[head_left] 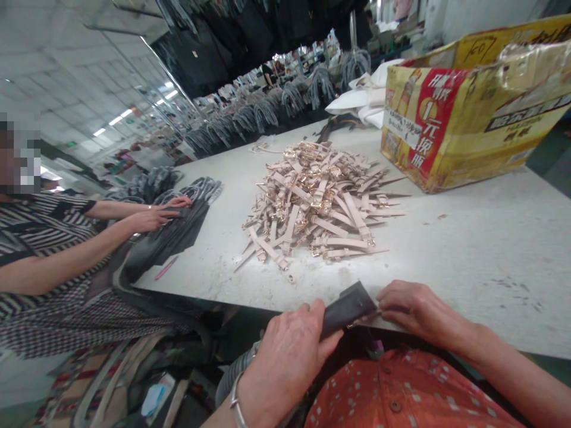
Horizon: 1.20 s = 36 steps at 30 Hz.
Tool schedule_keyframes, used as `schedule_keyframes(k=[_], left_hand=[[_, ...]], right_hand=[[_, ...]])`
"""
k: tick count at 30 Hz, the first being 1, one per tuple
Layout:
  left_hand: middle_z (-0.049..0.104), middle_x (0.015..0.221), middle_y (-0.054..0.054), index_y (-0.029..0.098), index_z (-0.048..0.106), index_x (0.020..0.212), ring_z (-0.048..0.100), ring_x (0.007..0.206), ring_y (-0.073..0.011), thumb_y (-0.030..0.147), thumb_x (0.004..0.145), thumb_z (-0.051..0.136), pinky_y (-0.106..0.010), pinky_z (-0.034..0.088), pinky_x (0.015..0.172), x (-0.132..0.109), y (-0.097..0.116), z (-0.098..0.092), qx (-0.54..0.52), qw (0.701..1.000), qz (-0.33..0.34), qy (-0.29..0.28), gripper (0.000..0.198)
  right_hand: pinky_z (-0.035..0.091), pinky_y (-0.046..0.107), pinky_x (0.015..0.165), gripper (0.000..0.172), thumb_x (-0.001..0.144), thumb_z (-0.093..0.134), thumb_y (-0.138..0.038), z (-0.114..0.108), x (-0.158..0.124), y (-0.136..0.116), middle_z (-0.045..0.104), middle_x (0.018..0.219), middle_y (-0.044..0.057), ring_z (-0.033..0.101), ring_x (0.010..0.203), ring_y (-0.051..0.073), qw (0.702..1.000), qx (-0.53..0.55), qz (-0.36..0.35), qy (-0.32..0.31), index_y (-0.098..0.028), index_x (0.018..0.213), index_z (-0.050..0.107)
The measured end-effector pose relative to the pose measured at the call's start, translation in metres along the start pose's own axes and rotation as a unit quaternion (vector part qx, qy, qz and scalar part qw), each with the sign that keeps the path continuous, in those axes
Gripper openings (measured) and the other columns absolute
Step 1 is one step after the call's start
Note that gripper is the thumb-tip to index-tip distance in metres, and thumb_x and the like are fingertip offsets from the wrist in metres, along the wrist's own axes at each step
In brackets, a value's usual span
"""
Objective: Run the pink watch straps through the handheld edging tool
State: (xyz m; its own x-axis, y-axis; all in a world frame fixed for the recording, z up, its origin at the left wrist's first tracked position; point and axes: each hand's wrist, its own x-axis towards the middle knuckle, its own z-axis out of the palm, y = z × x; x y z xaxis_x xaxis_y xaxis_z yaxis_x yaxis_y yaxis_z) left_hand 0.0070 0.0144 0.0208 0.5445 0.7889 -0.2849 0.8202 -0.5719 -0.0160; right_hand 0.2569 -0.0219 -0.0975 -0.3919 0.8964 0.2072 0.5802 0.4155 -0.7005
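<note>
- At far left, we see a co-worker's hands (154,218) on dark pieces (182,229).
- Our left hand (292,339) grips a black folded piece (350,309) at the table's near edge.
- Beyond it, we have a heap of pale pink buckled straps (316,205).
- Our right hand (413,306) meets the black piece's right end; we cannot tell whether its fingers pinch anything.
- Rightmost, we see a yellow carton (468,119) on the table (468,255).

head view, forward-down over hands (292,339) (413,304)

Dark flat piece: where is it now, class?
In the head view's lower middle, the dark piece is held in the left hand, beside the right hand.
</note>
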Motion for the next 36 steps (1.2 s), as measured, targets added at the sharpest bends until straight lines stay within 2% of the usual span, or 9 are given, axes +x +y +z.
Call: schedule_keyframes(k=[5, 9, 14, 20, 25, 30, 36], left_hand=[[0.064, 0.078, -0.004, 0.022, 0.051, 0.095, 0.065, 0.073, -0.0268, 0.043, 0.089, 0.044, -0.039, 0.050, 0.065, -0.011, -0.012, -0.006, 0.015, 0.999, -0.035, -0.020, 0.023], [0.065, 0.081, -0.003, 0.023, 0.052, 0.096, 0.064, 0.075, -0.0251, 0.044, 0.086, 0.049, -0.036, 0.049, 0.066, -0.015, -0.003, -0.005, -0.011, 0.999, -0.021, -0.043, 0.023], [0.064, 0.085, -0.005, 0.022, 0.051, 0.105, 0.063, 0.079, -0.0267, 0.048, 0.089, 0.042, -0.042, 0.051, 0.071, -0.005, 0.006, 0.007, -0.012, 1.000, 0.013, -0.008, 0.032], [0.066, 0.082, -0.005, 0.022, 0.051, 0.102, 0.065, 0.079, -0.0267, 0.049, 0.088, 0.044, -0.039, 0.051, 0.070, 0.004, -0.012, 0.008, -0.003, 1.000, -0.022, 0.018, 0.032], [0.066, 0.078, -0.004, 0.022, 0.052, 0.095, 0.065, 0.076, -0.0276, 0.048, 0.087, 0.046, -0.039, 0.051, 0.068, -0.007, -0.024, -0.003, -0.017, 0.999, -0.039, 0.002, 0.028], [0.066, 0.081, -0.003, 0.024, 0.053, 0.095, 0.064, 0.076, -0.0285, 0.048, 0.085, 0.049, -0.043, 0.051, 0.069, -0.015, -0.015, 0.002, -0.028, 0.999, -0.017, -0.015, 0.026], [0.066, 0.083, -0.005, 0.022, 0.053, 0.100, 0.065, 0.080, -0.0281, 0.052, 0.086, 0.045, -0.041, 0.051, 0.071, 0.006, -0.004, 0.015, -0.029, 0.999, 0.000, 0.022, 0.034]], right_hand=[[0.046, 0.027, 0.079, 0.011, 0.089, 0.051, -0.017, 0.004, -0.002, 0.003, 0.060, 0.095, 0.006, 0.056, 0.090, 0.016, 1.000, 0.009, 0.007, 0.015, -0.017, 0.086, 0.062], [0.046, 0.028, 0.079, 0.012, 0.089, 0.050, -0.017, 0.006, -0.003, 0.004, 0.060, 0.095, 0.006, 0.056, 0.090, 0.016, 1.000, 0.017, 0.010, 0.015, -0.017, 0.085, 0.062], [0.045, 0.029, 0.079, 0.014, 0.090, 0.050, -0.017, 0.007, -0.004, 0.004, 0.060, 0.095, 0.006, 0.055, 0.089, 0.017, 1.000, 0.009, 0.010, 0.024, -0.018, 0.092, 0.064], [0.043, 0.030, 0.079, 0.010, 0.089, 0.051, -0.016, 0.008, -0.005, 0.002, 0.057, 0.093, 0.005, 0.053, 0.087, 0.016, 0.999, -0.003, 0.023, 0.025, -0.017, 0.085, 0.059], [0.043, 0.030, 0.077, 0.008, 0.089, 0.050, -0.016, 0.008, -0.005, -0.002, 0.056, 0.093, 0.006, 0.052, 0.086, 0.016, 0.999, -0.007, 0.019, 0.033, -0.016, 0.083, 0.055], [0.041, 0.030, 0.075, 0.007, 0.088, 0.049, -0.015, 0.010, -0.006, -0.001, 0.055, 0.091, 0.006, 0.051, 0.085, 0.017, 0.999, -0.028, 0.031, 0.028, -0.017, 0.087, 0.056], [0.040, 0.030, 0.074, 0.005, 0.090, 0.049, -0.019, 0.013, -0.009, 0.003, 0.053, 0.091, 0.005, 0.049, 0.084, 0.017, 0.998, -0.039, 0.034, 0.022, -0.017, 0.091, 0.053]])
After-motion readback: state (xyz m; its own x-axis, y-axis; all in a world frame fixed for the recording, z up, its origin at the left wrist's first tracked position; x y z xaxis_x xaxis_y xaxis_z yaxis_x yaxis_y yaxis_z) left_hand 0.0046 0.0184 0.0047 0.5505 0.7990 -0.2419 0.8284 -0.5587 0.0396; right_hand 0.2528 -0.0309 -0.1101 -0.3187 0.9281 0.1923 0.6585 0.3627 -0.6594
